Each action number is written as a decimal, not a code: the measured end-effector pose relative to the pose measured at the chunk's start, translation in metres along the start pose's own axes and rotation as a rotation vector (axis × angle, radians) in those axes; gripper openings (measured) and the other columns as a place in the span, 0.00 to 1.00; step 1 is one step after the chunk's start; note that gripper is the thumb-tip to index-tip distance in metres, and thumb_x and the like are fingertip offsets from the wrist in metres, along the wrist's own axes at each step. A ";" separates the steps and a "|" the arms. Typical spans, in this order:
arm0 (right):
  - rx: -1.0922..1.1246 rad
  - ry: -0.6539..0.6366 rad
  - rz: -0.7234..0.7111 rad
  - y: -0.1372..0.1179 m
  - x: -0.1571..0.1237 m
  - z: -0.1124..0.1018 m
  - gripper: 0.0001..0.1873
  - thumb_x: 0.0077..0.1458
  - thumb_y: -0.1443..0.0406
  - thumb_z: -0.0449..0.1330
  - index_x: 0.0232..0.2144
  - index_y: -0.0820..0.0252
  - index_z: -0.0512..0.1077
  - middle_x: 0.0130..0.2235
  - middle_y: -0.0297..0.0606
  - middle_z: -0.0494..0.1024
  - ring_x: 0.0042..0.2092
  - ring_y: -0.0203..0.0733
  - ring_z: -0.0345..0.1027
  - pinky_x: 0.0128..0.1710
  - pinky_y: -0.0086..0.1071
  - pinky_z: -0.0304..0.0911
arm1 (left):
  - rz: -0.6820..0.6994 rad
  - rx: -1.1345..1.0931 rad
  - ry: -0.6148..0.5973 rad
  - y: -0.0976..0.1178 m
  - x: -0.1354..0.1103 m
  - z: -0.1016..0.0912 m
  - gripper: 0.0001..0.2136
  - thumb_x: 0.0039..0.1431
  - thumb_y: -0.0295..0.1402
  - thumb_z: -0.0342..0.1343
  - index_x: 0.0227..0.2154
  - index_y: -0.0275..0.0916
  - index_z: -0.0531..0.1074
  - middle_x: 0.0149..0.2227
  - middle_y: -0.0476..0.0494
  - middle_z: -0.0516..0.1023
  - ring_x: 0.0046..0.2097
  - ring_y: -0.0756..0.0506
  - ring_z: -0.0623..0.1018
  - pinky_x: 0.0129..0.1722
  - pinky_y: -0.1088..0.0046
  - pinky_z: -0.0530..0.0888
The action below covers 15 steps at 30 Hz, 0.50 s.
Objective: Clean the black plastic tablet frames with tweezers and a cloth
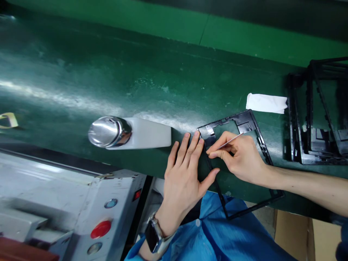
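The left hand (pixel 185 174) is palm down, fingers extended. The right hand (pixel 240 154) pinches, fingers curled.

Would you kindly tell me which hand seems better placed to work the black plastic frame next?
Probably the right hand: it pinches the thin pale stick-like piece over the black rectangular plastic frame, while the left hand lies palm-down, fingertips at the frame's edge.

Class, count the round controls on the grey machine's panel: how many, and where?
3: a red one in the middle, a bluish one above it in the picture, and a silver one below it. More may lie beyond the picture's edge.
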State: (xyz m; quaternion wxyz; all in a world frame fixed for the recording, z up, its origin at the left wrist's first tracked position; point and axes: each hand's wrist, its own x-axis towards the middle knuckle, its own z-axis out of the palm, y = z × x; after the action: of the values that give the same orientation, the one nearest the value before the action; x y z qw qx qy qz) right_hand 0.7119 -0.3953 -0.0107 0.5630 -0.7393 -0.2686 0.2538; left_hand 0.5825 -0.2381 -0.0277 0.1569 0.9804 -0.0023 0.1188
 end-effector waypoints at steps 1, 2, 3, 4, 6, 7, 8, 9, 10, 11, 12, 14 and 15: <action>-0.018 -0.006 -0.003 0.000 0.000 0.000 0.08 0.63 0.73 0.65 0.32 0.59 0.83 0.35 0.35 0.85 0.34 0.40 0.82 0.35 0.31 0.76 | 0.004 0.003 0.002 0.000 0.000 0.000 0.35 0.75 0.49 0.53 0.75 0.33 0.55 0.76 0.29 0.63 0.77 0.30 0.62 0.75 0.46 0.60; -0.035 -0.012 -0.010 0.000 0.000 0.000 0.09 0.63 0.73 0.65 0.32 0.59 0.83 0.35 0.35 0.85 0.34 0.39 0.81 0.34 0.31 0.75 | 0.008 0.006 0.006 0.000 0.000 0.000 0.35 0.75 0.49 0.53 0.75 0.32 0.56 0.75 0.28 0.63 0.77 0.30 0.62 0.75 0.47 0.60; -0.046 -0.017 -0.017 0.000 0.000 0.000 0.09 0.63 0.73 0.65 0.32 0.59 0.83 0.35 0.35 0.85 0.33 0.39 0.81 0.34 0.30 0.74 | 0.010 0.008 0.007 0.000 0.000 0.000 0.35 0.76 0.49 0.53 0.74 0.31 0.57 0.75 0.28 0.63 0.77 0.30 0.62 0.75 0.47 0.60; -0.050 -0.020 -0.026 0.000 0.000 0.000 0.09 0.63 0.73 0.65 0.32 0.59 0.83 0.35 0.35 0.85 0.33 0.39 0.81 0.34 0.30 0.74 | 0.010 0.010 0.005 0.000 0.000 0.000 0.35 0.75 0.49 0.53 0.73 0.30 0.57 0.75 0.28 0.64 0.77 0.30 0.62 0.75 0.48 0.59; -0.047 -0.024 -0.044 0.000 0.000 -0.001 0.10 0.63 0.74 0.65 0.31 0.58 0.82 0.34 0.33 0.84 0.34 0.38 0.81 0.34 0.29 0.73 | 0.008 0.010 -0.001 0.000 0.000 0.001 0.34 0.76 0.50 0.53 0.73 0.30 0.58 0.75 0.27 0.64 0.77 0.30 0.62 0.75 0.48 0.59; -0.045 -0.025 -0.049 0.000 0.001 -0.001 0.10 0.62 0.74 0.65 0.31 0.59 0.82 0.34 0.33 0.84 0.34 0.38 0.81 0.34 0.29 0.73 | 0.007 0.009 -0.003 0.000 0.000 0.001 0.34 0.76 0.49 0.53 0.73 0.30 0.58 0.75 0.27 0.63 0.77 0.30 0.61 0.75 0.48 0.59; -0.043 -0.025 -0.051 0.000 0.001 -0.001 0.10 0.62 0.74 0.65 0.31 0.59 0.81 0.33 0.33 0.84 0.33 0.37 0.81 0.34 0.29 0.73 | 0.006 0.008 -0.004 0.000 0.000 0.001 0.34 0.76 0.49 0.53 0.73 0.30 0.57 0.75 0.27 0.63 0.77 0.30 0.61 0.75 0.48 0.59; -0.041 -0.026 -0.047 0.000 0.001 -0.001 0.10 0.62 0.74 0.65 0.31 0.58 0.81 0.33 0.32 0.84 0.33 0.37 0.80 0.34 0.29 0.73 | 0.004 0.006 -0.005 0.000 0.000 0.001 0.35 0.75 0.49 0.54 0.73 0.30 0.57 0.75 0.27 0.64 0.77 0.30 0.61 0.75 0.47 0.59; -0.038 -0.025 -0.041 0.000 0.001 -0.001 0.09 0.62 0.74 0.66 0.31 0.58 0.81 0.33 0.32 0.84 0.33 0.37 0.80 0.34 0.29 0.73 | 0.003 0.005 -0.006 0.000 0.000 0.001 0.35 0.75 0.49 0.54 0.73 0.30 0.57 0.75 0.27 0.64 0.78 0.30 0.61 0.75 0.47 0.59; -0.037 -0.024 -0.035 0.000 0.001 -0.001 0.09 0.62 0.74 0.66 0.31 0.58 0.80 0.33 0.32 0.84 0.32 0.37 0.80 0.33 0.29 0.73 | 0.001 0.003 -0.007 0.000 0.000 0.001 0.35 0.75 0.49 0.54 0.74 0.30 0.57 0.75 0.27 0.64 0.78 0.30 0.61 0.75 0.47 0.59; -0.037 -0.024 -0.030 0.000 0.001 -0.001 0.09 0.62 0.74 0.66 0.31 0.58 0.80 0.33 0.32 0.84 0.32 0.38 0.80 0.33 0.29 0.73 | 0.000 0.001 -0.008 0.000 0.000 0.001 0.35 0.75 0.49 0.55 0.74 0.31 0.57 0.75 0.28 0.63 0.77 0.30 0.61 0.75 0.47 0.59; -0.030 -0.024 -0.021 0.000 0.001 -0.001 0.09 0.61 0.74 0.66 0.31 0.58 0.79 0.33 0.32 0.85 0.32 0.38 0.81 0.32 0.29 0.73 | 0.001 -0.001 -0.007 0.000 -0.001 0.001 0.35 0.75 0.49 0.54 0.74 0.32 0.56 0.75 0.28 0.63 0.77 0.30 0.62 0.75 0.46 0.60; -0.023 -0.023 -0.017 0.000 0.001 -0.001 0.09 0.61 0.74 0.66 0.31 0.58 0.79 0.33 0.33 0.85 0.32 0.38 0.81 0.32 0.30 0.73 | 0.001 -0.002 -0.004 0.000 -0.001 0.001 0.35 0.75 0.49 0.54 0.74 0.32 0.56 0.75 0.28 0.63 0.77 0.30 0.62 0.75 0.46 0.60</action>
State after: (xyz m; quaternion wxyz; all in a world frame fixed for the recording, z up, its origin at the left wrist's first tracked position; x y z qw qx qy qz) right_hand 0.7132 -0.3955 -0.0102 0.5534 -0.7405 -0.2842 0.2542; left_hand 0.5822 -0.2379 -0.0285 0.1578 0.9805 -0.0034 0.1168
